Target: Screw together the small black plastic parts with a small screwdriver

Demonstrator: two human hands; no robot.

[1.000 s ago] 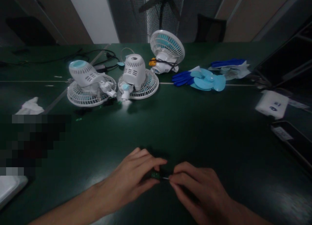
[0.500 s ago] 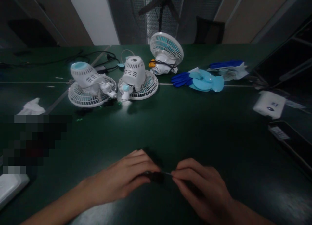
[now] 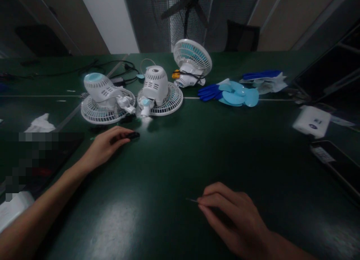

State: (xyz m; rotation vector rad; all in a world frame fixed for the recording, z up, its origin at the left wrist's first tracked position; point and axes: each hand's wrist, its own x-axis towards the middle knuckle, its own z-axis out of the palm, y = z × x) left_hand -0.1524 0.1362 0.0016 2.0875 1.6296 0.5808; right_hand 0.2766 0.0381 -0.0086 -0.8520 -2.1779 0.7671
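My left hand [image 3: 108, 143] pinches a small black part [image 3: 134, 135] just above the green table, in front of two fan heads. Its exact kind does not show. Between the thumb and fingertips of my right hand [image 3: 230, 215] is a thin, needle-like metal piece [image 3: 192, 200], its point toward the left. Nearest to my left hand are a white fan head [image 3: 102, 96] lying on its grille and a second fan head [image 3: 157, 87] beside it.
Behind them a third fan head [image 3: 192, 61] leans with its cord wrapped round. Light-blue fan blades [image 3: 237, 94] lie by a blue glove [image 3: 208, 92]. At the right are a white box [image 3: 312, 121] and a phone-like dark slab [image 3: 337, 166]; crumpled white tissue [image 3: 41, 123] lies left.
My left hand has moved away from the right hand, forward and to the left, carrying the black part toward the fan heads. My right hand stays where it was with the thin metal piece.
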